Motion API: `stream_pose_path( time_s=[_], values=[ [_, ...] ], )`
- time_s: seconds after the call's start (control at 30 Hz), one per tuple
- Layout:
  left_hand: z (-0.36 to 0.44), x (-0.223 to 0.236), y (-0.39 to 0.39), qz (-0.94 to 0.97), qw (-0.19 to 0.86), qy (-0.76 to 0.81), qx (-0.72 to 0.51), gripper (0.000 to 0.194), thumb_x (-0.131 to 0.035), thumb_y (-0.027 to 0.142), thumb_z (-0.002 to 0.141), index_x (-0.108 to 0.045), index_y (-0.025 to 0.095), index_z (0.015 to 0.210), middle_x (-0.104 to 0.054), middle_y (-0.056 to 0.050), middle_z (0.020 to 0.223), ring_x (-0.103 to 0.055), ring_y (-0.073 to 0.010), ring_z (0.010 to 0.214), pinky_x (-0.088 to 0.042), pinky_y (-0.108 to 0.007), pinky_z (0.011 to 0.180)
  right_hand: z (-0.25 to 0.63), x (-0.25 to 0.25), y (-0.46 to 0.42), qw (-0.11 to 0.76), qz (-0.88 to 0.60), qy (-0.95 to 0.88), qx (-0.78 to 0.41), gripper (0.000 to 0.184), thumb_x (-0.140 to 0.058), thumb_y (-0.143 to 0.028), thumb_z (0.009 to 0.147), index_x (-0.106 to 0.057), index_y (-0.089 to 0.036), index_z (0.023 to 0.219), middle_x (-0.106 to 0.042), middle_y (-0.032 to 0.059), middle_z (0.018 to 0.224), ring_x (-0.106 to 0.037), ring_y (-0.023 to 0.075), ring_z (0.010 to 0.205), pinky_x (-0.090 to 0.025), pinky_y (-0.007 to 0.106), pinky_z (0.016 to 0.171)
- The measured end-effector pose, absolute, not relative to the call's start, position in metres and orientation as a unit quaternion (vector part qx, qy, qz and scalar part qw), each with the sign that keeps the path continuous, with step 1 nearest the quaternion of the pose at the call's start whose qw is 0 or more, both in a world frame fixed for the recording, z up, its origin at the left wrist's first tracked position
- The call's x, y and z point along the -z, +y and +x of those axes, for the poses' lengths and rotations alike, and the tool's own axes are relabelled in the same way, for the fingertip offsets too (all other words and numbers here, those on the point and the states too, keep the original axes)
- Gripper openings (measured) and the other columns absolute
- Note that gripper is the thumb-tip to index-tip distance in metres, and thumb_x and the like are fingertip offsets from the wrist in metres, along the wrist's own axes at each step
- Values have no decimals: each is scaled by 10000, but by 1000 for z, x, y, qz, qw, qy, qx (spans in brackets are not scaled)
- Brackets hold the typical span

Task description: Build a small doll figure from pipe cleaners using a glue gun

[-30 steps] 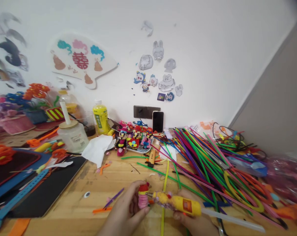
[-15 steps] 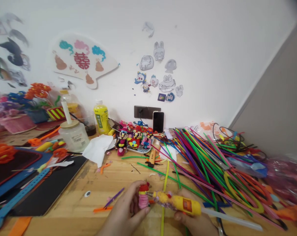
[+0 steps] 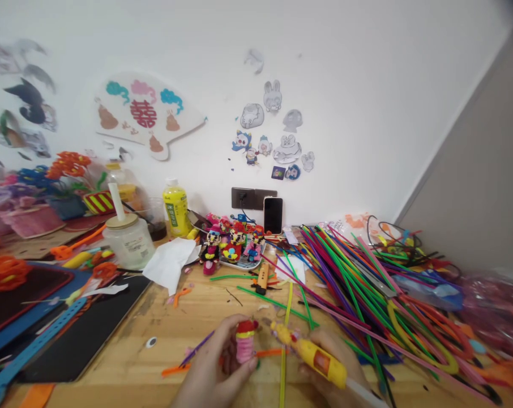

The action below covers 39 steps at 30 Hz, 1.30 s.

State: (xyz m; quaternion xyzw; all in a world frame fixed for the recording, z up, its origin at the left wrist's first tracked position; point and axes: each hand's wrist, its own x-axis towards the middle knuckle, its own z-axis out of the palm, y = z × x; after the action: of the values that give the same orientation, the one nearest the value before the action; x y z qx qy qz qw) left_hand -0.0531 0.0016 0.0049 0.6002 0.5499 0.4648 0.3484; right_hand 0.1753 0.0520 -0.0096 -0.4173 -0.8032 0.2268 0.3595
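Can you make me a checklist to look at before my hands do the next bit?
1. Pink-and-red piece gripped: ok, between the left hand's thumb and fingers.
2. Yellow glue gun held: ok, in the right hand.
3. Glue stick loaded: ok, it pokes out of the gun's back end.
4. Gun hot: cannot tell, heat doesn't show.
5. Table between the hands free of bits: not ok, a yellow pipe cleaner lies there.
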Motion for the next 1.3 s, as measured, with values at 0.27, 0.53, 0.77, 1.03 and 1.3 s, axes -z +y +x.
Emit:
stream_pose_path(
  time_s=[0.27,0.53,0.77,1.03,1.3],
  values=[
    [-56,-6,6,547,336,588,-492,374,-574,286,742,-469,197,1090,-669,-61,938,-624,-237,921,-507,-291,703,179,-6,66,365,-457,-811,-16,224,-511,-173,762,-514,-184,985,-557,89,926,-497,260,837,-413,408,738],
    [-53,-12,8,525,367,586,-496,381,-506,290,762,-424,167,1113,-626,-103,1006,-611,-234,924,-492,-327,743,176,-31,61,326,-402,-848,-115,433,-445,0,603,-535,-212,970,-474,71,1079,-418,255,1064,-347,435,921],
    [-52,-10,9,526,382,554,-520,382,-542,252,728,-444,181,1090,-645,-80,992,-631,-222,913,-481,-350,827,124,-38,49,246,-268,-930,-50,119,-636,-111,731,-588,-207,784,-604,-4,830,-510,186,815,-402,304,702],
    [-53,-4,10,549,371,549,-509,379,-512,193,749,-440,190,1121,-650,-92,1038,-621,-231,959,-475,-362,840,95,2,61,303,-219,-914,157,222,-652,-220,768,-557,-170,573,-543,3,616,-472,174,668,-354,301,609],
    [-52,-11,5,585,325,582,-462,356,-543,192,742,-482,193,1093,-674,-45,899,-633,-201,776,-492,-306,717,106,-32,55,285,-281,-916,-15,144,-659,-83,738,-558,-179,701,-578,-13,748,-483,169,748,-361,302,697]
  ],
)
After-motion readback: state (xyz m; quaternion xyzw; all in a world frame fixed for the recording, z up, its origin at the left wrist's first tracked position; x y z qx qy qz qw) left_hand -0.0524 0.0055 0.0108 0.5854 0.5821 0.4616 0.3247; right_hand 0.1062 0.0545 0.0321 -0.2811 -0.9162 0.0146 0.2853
